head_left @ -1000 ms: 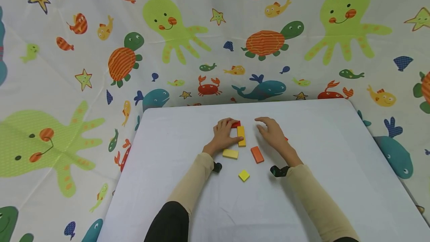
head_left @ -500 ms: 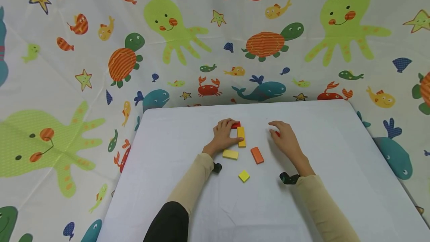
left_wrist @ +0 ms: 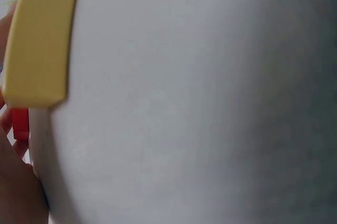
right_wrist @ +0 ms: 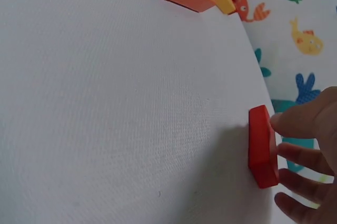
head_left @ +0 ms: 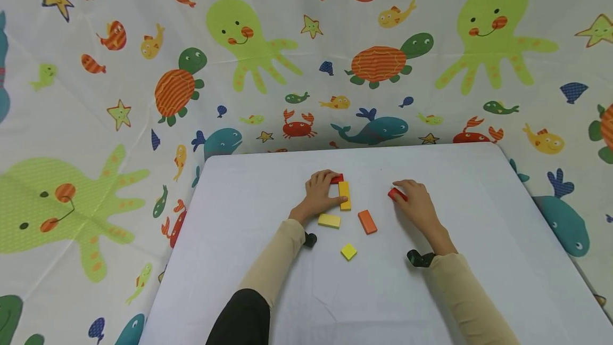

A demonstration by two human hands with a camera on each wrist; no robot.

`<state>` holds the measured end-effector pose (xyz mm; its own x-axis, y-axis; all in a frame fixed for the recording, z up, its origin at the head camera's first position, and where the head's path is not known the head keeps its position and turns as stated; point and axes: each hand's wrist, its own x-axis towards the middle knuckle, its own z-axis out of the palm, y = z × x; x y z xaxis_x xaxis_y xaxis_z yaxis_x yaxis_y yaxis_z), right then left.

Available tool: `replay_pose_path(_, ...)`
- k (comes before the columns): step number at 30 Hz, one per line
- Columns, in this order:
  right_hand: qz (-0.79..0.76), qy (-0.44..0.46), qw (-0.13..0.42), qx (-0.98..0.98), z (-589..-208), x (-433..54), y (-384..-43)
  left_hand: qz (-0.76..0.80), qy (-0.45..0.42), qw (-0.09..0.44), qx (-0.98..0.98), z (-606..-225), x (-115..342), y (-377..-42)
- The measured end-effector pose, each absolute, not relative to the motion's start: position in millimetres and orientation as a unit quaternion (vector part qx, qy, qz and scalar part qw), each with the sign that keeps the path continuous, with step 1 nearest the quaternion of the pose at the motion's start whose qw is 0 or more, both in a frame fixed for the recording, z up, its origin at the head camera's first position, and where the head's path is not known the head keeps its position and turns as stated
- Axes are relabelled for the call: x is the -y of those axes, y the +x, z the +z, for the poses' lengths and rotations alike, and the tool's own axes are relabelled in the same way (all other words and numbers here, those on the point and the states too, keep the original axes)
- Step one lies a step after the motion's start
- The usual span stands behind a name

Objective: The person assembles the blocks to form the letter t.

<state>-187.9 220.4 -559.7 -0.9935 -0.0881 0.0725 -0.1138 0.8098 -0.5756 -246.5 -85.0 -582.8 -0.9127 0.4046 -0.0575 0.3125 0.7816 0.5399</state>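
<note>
My left hand [head_left: 317,194] spans two blocks: its fingertips curl at a red block [head_left: 337,178] and its thumb lies on a yellow block [head_left: 345,196]. That red block [left_wrist: 21,124] also shows between the fingers in the left wrist view. My right hand [head_left: 418,205] is over another red block [head_left: 398,194], which lies on the white table. In the right wrist view the thumb tip meets the top edge of this red block [right_wrist: 262,148], while the other fingers stand loosely spread along its side. The fingers partly cover both red blocks.
A pale yellow block [head_left: 329,221] lies just below my left hand. An orange block [head_left: 367,222] sits between the hands, and a small yellow square [head_left: 348,252] is nearer me. Behind the white table [head_left: 287,292] hangs a sea-animal cloth [head_left: 268,126].
My right hand has moved right and toward me, away from the left hand, onto the red block. My left hand stays on its two blocks, which have not moved.
</note>
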Motion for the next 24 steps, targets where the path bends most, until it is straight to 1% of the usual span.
replay_pose_path(9,0.309,0.049,-0.018,0.950,-561.0,-222.5,-191.9,0.279,0.192,0.089,-0.937,-580.3,85.9,-245.4)
replay_pose_path(24,0.326,0.070,-0.018,0.943,-560.7,-215.0,-200.6,0.275,0.194,0.088,-0.938,-582.3,86.2,-246.6)
